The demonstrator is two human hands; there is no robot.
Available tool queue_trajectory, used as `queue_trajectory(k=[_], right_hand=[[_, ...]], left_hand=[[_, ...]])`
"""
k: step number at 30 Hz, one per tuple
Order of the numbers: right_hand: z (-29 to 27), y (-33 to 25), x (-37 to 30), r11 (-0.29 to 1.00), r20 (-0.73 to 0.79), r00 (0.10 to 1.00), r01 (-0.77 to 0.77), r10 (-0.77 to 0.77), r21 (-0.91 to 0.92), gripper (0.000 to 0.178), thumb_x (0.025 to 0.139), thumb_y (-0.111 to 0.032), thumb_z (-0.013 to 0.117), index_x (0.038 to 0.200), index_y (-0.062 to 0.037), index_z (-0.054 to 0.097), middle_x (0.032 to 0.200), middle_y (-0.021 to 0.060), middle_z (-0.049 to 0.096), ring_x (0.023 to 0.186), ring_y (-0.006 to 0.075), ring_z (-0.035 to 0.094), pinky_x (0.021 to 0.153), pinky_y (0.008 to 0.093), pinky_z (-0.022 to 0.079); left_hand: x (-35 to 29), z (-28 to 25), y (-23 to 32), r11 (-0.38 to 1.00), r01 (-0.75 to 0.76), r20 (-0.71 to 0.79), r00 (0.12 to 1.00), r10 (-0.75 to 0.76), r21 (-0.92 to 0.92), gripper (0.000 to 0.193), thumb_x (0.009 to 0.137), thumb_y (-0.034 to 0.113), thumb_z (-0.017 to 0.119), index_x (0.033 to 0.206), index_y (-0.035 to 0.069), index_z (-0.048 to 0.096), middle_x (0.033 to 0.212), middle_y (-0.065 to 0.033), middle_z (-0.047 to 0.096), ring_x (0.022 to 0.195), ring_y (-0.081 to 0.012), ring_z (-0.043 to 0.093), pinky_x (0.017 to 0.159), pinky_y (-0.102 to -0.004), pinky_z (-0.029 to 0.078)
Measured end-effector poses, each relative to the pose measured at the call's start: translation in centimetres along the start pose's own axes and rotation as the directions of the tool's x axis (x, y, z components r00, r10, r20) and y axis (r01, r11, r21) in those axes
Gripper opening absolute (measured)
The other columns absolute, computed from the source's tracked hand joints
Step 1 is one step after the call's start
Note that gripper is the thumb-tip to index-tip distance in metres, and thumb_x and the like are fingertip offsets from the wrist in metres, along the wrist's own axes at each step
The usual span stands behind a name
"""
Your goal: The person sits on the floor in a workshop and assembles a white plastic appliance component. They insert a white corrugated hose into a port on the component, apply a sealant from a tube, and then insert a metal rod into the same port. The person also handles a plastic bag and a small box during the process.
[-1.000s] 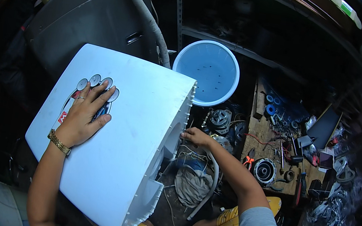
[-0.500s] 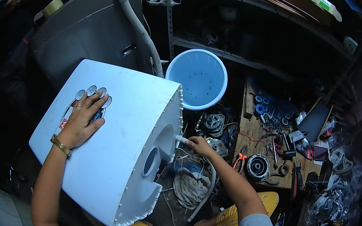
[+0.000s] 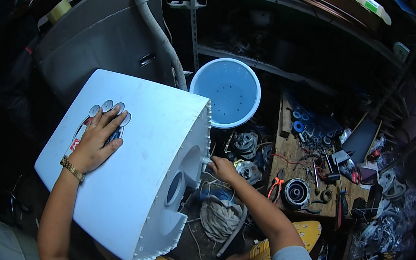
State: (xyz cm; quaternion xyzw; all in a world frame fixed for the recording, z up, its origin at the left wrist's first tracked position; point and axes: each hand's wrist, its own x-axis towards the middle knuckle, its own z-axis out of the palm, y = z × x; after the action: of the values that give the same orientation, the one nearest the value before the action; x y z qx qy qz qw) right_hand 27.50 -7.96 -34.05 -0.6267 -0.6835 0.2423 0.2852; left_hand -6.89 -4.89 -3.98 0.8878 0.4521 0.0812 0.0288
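Note:
A large white plastic washing machine housing (image 3: 118, 170) lies tilted across my lap, its hollow ribbed underside turned to the right. My left hand (image 3: 98, 142) rests flat on its broad side, fingers spread over a printed sticker with round emblems. At the edge of the underside, my right hand (image 3: 221, 168) is closed around the end of a pale hose (image 3: 207, 161). Only a short piece of that hose shows between the fingers and the housing. What it meets inside the housing cannot be made out.
A blue tub (image 3: 225, 93) stands beyond the housing, beside a grey appliance panel (image 3: 103, 30). On the right, a wooden bench (image 3: 288, 143) carries pliers (image 3: 276, 184), a round motor part (image 3: 296, 192) and a screwdriver (image 3: 343, 202). A bundled cloth (image 3: 220, 217) lies below my right forearm.
My right hand has moved closer to the housing, and less of the hose shows beyond its fingers. The left hand keeps its place on the white side.

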Motion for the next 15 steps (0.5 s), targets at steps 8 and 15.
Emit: queue_trajectory(k=[8,15], right_hand=[[0.2,0.0,0.9,0.999,0.028,0.999,-0.036,0.035,0.027,0.031,0.090,-0.030,0.054,0.095,-0.0004,0.061,0.087,0.0242,0.063,0.087,0.0437,0.059,0.074,0.0499,0.045],[0.3,-0.2,1.5,0.987,0.111,0.983,-0.153,0.145,0.059,0.036,0.091,-0.033,0.054,0.100,-0.0001,0.064,0.096,0.0231,0.065,0.095,0.0408,0.060,0.082,0.0486,0.046]], left_hand=[[0.4,0.3,-0.1,0.997,-0.083,-0.025,0.996,0.082,-0.008,0.059,0.089,0.043,0.050,0.143,0.024,0.037,0.150,-0.0087,0.031,0.139,-0.0415,0.020,0.115,-0.0503,0.013],[0.5,0.3,0.1,0.996,-0.085,-0.016,0.996,0.084,-0.019,0.059,0.089,0.043,0.050,0.143,0.024,0.038,0.151,-0.0074,0.030,0.138,-0.0425,0.020,0.115,-0.0513,0.013]])
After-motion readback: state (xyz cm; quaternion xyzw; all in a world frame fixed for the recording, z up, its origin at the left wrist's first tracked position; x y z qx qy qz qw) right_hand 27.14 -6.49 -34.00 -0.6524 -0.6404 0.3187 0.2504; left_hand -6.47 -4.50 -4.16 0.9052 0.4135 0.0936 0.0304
